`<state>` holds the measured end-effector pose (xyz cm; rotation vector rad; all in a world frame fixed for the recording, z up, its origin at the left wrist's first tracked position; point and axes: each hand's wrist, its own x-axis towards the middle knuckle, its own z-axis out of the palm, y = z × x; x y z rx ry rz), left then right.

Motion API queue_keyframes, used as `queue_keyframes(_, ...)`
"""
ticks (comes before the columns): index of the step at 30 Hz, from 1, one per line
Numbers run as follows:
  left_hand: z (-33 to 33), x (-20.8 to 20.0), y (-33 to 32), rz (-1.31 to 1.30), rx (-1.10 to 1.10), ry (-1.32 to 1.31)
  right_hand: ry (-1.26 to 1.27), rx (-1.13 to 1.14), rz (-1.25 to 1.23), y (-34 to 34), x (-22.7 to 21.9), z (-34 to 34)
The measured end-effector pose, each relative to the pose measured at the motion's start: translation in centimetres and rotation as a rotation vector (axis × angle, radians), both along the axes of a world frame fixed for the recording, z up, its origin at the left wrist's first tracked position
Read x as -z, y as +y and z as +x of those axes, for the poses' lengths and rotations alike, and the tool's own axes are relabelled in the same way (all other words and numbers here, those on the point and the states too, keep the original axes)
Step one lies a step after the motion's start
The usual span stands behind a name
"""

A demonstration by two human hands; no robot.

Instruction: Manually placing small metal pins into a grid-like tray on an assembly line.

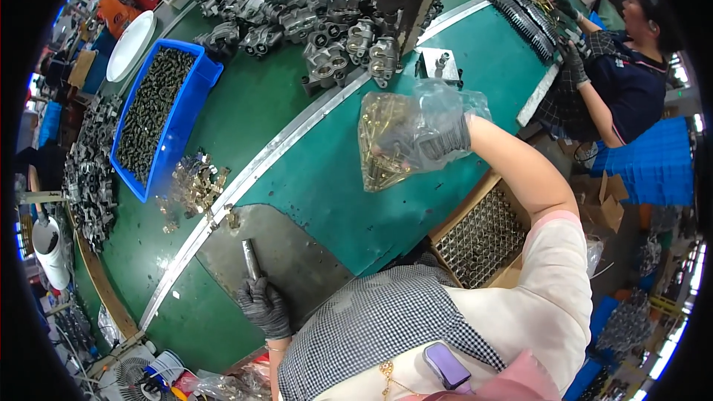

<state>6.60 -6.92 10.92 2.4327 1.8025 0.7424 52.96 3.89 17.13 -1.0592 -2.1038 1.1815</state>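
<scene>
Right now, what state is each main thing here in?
Left hand: gloved, closed around metal rod
Right hand: gloved, at clear bag, grip unclear
Clear bag: partly filled with gold-coloured pins
Blue bin: open, filled with dark parts
Cardboard box: open, holding small metal parts
Brass-coloured pieces: loose, scattered
Grey castings: heaped

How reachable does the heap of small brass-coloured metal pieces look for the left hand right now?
Probably yes: only a flat grey mat and a low silver metal strip seem to lie between the grey-gloved left hand and the heap, though the hand holds a silver metal cylinder.
</scene>
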Motion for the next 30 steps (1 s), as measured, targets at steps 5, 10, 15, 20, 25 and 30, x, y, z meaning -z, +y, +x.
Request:
queue_keyframes(5, -0.1, -0.1, 0.1, -0.013, -0.012, 0.015, -0.717, -0.195, 0.64, 1.2, -3.6, -2.8)
queue_keyframes(10, -0.2, 0.3, -0.1, -0.026, -0.033, 0.025, -0.973, -0.231, 0.745, 0.7, -2.9, -3.7)
queue_keyframes(15, 0.2, 0.0, -0.1, -0.04, -0.054, 0.006, -1.073, -0.066, 0.608, -0.4, -3.5, -4.4)
queue_keyframes(20, 0.4, -0.1, -0.2, -0.048, -0.046, 0.004, -0.762, 0.029, 0.659, -1.4, -2.2, -1.9)
queue_keyframes(25, 0.5, -0.4, -0.1, -0.104, -0.068, -0.04, -0.193, 0.392, 0.019, -4.2, 1.4, 1.9)
queue_keyframes(30, 0.7, -0.5, -0.1, -0.09, -0.049, -0.044, -0.232, 0.776, 0.056, -5.4, 1.7, 2.5)
